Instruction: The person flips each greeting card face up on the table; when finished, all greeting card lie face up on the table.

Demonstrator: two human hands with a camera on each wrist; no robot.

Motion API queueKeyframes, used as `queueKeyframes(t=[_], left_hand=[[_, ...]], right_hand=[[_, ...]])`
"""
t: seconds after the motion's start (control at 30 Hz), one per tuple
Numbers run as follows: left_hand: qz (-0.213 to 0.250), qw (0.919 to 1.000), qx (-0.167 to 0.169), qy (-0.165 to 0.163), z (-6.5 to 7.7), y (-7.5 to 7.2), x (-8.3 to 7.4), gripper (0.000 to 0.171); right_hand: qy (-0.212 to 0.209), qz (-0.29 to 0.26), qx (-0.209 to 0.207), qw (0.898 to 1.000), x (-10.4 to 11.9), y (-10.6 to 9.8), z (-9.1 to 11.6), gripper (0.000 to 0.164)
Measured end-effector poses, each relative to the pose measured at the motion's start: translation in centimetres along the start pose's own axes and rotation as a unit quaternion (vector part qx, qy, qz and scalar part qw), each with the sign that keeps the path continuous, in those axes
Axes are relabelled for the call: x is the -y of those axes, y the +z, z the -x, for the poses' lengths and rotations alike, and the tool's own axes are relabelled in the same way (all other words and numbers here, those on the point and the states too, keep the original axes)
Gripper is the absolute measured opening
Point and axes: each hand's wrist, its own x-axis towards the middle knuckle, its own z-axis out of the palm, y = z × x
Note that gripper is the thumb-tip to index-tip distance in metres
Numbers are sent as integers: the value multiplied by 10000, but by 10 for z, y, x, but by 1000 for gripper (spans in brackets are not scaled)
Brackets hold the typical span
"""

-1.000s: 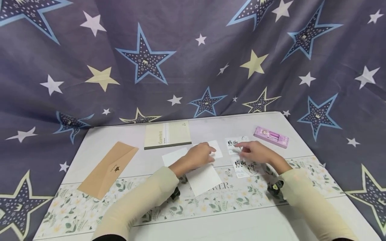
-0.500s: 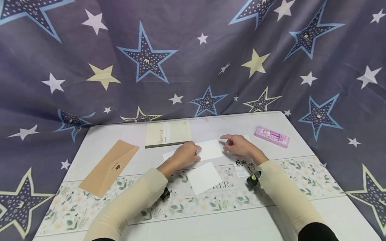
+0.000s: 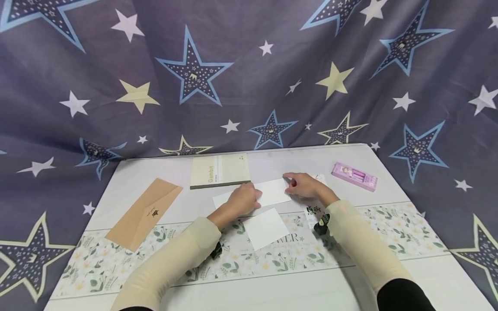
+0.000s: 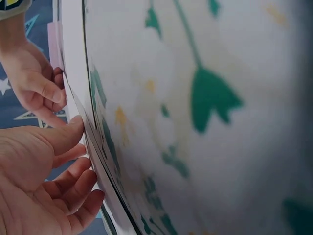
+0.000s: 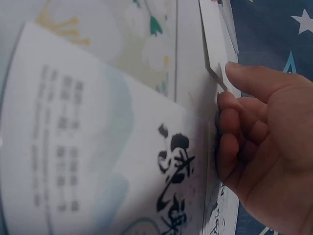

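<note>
My right hand (image 3: 305,185) pinches the right end of a blank white card (image 3: 275,192) between thumb and forefinger, best seen in the right wrist view. At the card's left end, my left hand (image 3: 243,199) rests with its fingers loosely bent. The left wrist view shows its thumb (image 4: 71,132) at the card's edge, apart from the fingertips. Another white paper (image 3: 221,198) shows partly behind the left hand. Nearer me, a blank white card (image 3: 266,229) lies flat. Under my right wrist lies a card with black brush lettering (image 3: 313,214), partly covered.
A pale notebook (image 3: 220,169) lies at the back. At the left is a brown envelope (image 3: 144,214), and a pink pen box (image 3: 354,176) sits at the back right. A second lettered card (image 3: 321,178) is mostly hidden behind the right hand. A starry curtain hangs behind the table.
My right hand has moved left from the lettered cards to the blank card's right end and pinched it. My left hand has shifted left, uncovering more of that card.
</note>
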Motion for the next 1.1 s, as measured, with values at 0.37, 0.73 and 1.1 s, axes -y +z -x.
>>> queueKeyframes(t=[0.37, 0.73, 1.1], left_hand=[[-248, 9996, 82, -140, -4, -2, -4, 24], [-221, 9990, 244, -310, -4, -1, -5, 34], [-247, 9983, 312, -423, -6, -1, -5, 46]], right_hand=[[207, -188, 39, 9996, -3, 0, 0, 66], [198, -343, 78, 9992, -3, 2, 0, 65], [74, -289, 97, 9995, -1, 1, -1, 65]])
